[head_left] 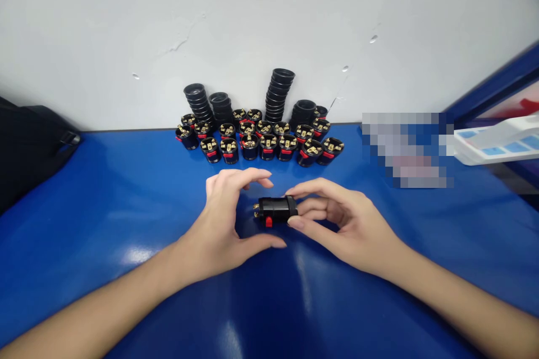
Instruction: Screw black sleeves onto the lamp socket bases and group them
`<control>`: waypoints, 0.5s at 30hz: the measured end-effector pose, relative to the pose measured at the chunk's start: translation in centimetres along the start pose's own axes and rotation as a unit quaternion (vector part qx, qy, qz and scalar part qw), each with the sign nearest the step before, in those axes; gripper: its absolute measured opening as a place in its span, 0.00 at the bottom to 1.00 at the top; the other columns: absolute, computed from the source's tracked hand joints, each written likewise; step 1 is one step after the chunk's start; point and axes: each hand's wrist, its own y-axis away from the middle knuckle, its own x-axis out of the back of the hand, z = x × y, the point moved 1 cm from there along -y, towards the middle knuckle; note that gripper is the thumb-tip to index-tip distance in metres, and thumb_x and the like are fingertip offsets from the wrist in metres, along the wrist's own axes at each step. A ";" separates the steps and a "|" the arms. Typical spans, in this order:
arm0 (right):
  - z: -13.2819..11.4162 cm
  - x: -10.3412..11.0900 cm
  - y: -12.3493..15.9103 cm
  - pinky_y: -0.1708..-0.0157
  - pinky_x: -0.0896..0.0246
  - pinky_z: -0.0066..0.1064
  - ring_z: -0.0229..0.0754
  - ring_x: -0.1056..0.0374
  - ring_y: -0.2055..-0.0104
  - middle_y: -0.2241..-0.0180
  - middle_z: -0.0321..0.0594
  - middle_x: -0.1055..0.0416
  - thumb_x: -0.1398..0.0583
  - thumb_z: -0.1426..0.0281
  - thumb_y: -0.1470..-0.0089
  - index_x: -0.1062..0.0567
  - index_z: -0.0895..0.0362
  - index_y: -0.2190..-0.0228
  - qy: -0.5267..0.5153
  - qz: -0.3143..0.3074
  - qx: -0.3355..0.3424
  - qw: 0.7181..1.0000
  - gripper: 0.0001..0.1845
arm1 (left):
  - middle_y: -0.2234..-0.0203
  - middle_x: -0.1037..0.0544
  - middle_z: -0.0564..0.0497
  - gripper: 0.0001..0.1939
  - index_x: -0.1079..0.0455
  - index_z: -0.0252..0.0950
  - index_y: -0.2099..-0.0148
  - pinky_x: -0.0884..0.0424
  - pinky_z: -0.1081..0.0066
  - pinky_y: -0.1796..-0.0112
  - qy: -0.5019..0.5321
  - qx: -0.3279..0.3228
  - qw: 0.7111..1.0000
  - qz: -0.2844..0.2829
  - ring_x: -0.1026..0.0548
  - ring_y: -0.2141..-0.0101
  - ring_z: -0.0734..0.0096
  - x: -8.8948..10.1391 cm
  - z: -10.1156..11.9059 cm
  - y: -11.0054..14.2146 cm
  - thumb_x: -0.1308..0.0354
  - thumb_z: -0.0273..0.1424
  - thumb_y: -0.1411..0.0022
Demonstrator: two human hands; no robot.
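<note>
Over the bench (105,207), the black plug (275,208) is clamped at one end by the right hand (351,224); the left hand (223,224) is held spread around it, without visible contact. The black plug is best kept level, with no pressure applied to prongs (256,211) or red tab (269,222).

No text, brand or number can be read. At the frame's right edge, a red mark (530,106) on a pale, blue-edged panel (531,86) is illegible; a pixelated grey-and-pink patch (407,151), right of centre, is unreadable.
</note>
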 end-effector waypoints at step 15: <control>0.1 0.1 0.0 0.62 0.14 0.35 0.47 0.13 0.66 0.64 0.42 0.13 0.28 0.63 0.39 0.21 0.53 0.53 0.007 0.001 -0.001 1.000 0.16 | 0.48 0.20 0.49 0.32 0.44 0.49 0.32 0.39 0.53 0.45 -0.010 0.006 1.000 -0.007 0.24 0.49 0.57 0.1 0.3 -0.1 0.31 0.31 0.29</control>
